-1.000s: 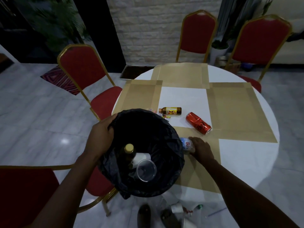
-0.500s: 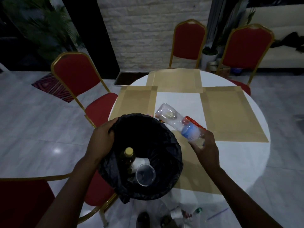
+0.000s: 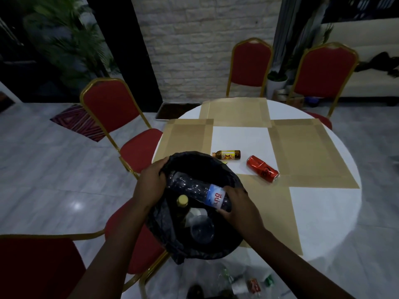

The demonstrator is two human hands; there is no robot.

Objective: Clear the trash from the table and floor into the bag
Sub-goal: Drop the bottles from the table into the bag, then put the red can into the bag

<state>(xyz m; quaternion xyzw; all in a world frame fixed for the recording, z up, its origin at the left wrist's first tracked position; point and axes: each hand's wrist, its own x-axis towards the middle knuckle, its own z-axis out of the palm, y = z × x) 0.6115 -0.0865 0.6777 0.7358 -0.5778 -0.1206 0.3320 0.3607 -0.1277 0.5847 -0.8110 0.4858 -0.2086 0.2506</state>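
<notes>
Right fingers (image 3: 226, 212) grasp the plastic bottle (image 3: 200, 192) over the bag (image 3: 228, 175); left fingers (image 3: 160, 167) clench its rim.

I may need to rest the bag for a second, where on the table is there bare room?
The table is bare on its near right, beside the right hand, and across the far mats. The middle is crowded: brown bottle and red can lie just beyond the bag.

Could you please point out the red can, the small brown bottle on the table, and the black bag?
red can (image 3: 263, 168), head view, middle of its dented side.
small brown bottle (image 3: 227, 155), head view, on its yellow label.
black bag (image 3: 190, 157), head view, far rim.
</notes>
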